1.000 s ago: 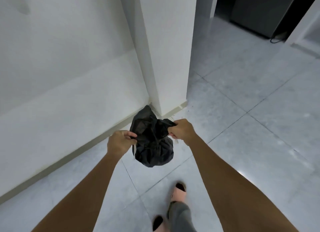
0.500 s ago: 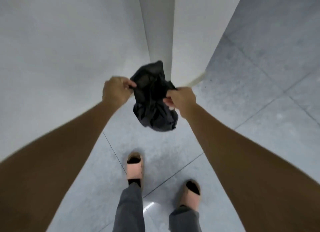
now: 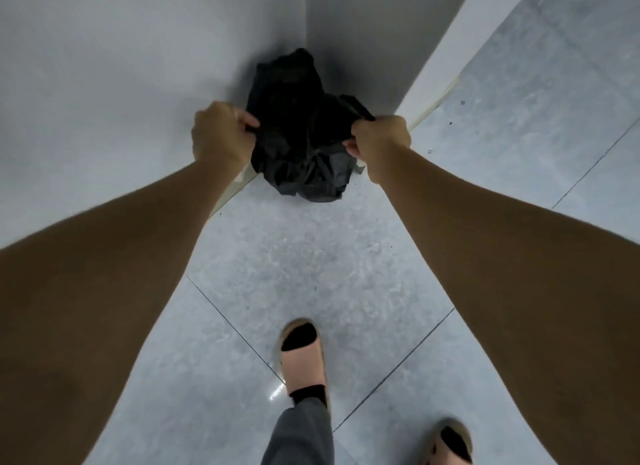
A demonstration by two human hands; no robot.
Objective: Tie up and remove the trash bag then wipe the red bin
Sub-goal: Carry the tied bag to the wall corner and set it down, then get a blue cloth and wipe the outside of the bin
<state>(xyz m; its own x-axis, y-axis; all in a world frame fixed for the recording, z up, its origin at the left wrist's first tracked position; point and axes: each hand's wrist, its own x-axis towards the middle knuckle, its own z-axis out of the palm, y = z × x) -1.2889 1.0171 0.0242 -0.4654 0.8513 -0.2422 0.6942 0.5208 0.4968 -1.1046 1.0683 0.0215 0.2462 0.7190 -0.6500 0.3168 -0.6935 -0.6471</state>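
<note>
A crumpled black trash bag (image 3: 301,142) hangs between my two hands, low in the corner where a white wall meets a white pillar. My left hand (image 3: 221,133) grips the bag's left top edge with closed fingers. My right hand (image 3: 379,142) clutches the right top edge the same way. The bag's bottom sits at or just above the floor by the skirting; I cannot tell if it touches. The red bin is out of sight.
A white wall (image 3: 104,100) fills the left, a white pillar (image 3: 381,41) stands behind the bag. Grey tiled floor (image 3: 346,256) spreads below and to the right. My feet in pink sandals (image 3: 303,357) stand on the tiles near the bottom.
My view has tilted down and I have stepped closer to the corner. The bag, held in both hands throughout, has come down low against the wall and pillar.
</note>
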